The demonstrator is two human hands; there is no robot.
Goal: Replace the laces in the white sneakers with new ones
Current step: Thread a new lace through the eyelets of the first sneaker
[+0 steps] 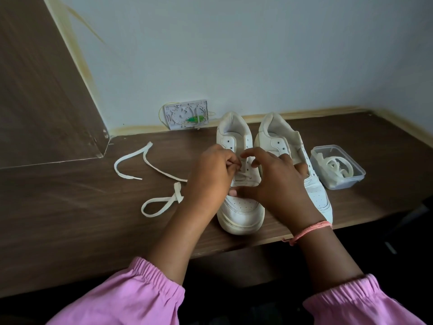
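Observation:
Two white sneakers stand side by side on the brown table, toes towards me. Over the left sneaker both my hands work at the eyelets. My left hand pinches a white lace that trails off to the left across the table in loops. My right hand holds the left sneaker's upper, thumb pressed on the toe side, fingers curled at the eyelet row. The right sneaker has bare eyelets and is partly hidden behind my right hand.
A clear plastic box with coiled white laces sits right of the sneakers. A small white panel with a green part leans against the wall at the back. The table's front edge runs just below the sneakers.

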